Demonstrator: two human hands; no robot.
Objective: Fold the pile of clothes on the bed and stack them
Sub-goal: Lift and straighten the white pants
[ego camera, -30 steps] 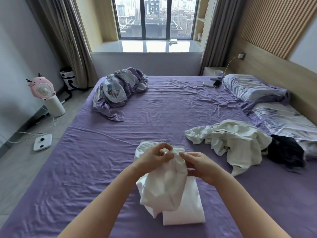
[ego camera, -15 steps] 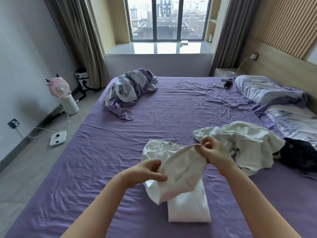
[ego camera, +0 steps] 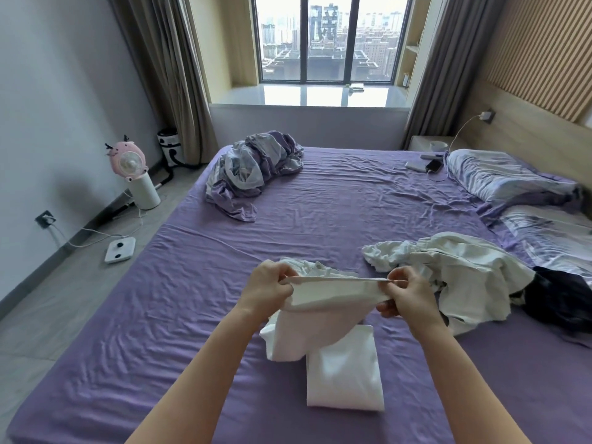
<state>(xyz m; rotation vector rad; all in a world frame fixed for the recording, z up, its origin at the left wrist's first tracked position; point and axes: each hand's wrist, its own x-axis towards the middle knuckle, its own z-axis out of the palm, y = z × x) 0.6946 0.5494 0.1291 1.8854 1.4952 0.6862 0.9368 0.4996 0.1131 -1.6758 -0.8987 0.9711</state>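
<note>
The small white cloth garment [ego camera: 323, 312] is held in the air just above the folded white rectangle of cloth [ego camera: 344, 376], which lies on the purple bed sheet [ego camera: 160, 315]. The left hand [ego camera: 267, 291] pinches one end of the garment's upper edge and the right hand [ego camera: 405, 298] pinches the other end, so both hands are closed on it and stand apart. The stretched edge, its long axis, runs from left to right across the view, and the rest hangs down toward the folded rectangle. Both hands seem equally near to it. The crumpled cream-white clothes [ego camera: 455, 274] lie to the right of the folded rectangle, nearer to the right hand. I cannot read any brand, label or writing on the clothes.
</note>
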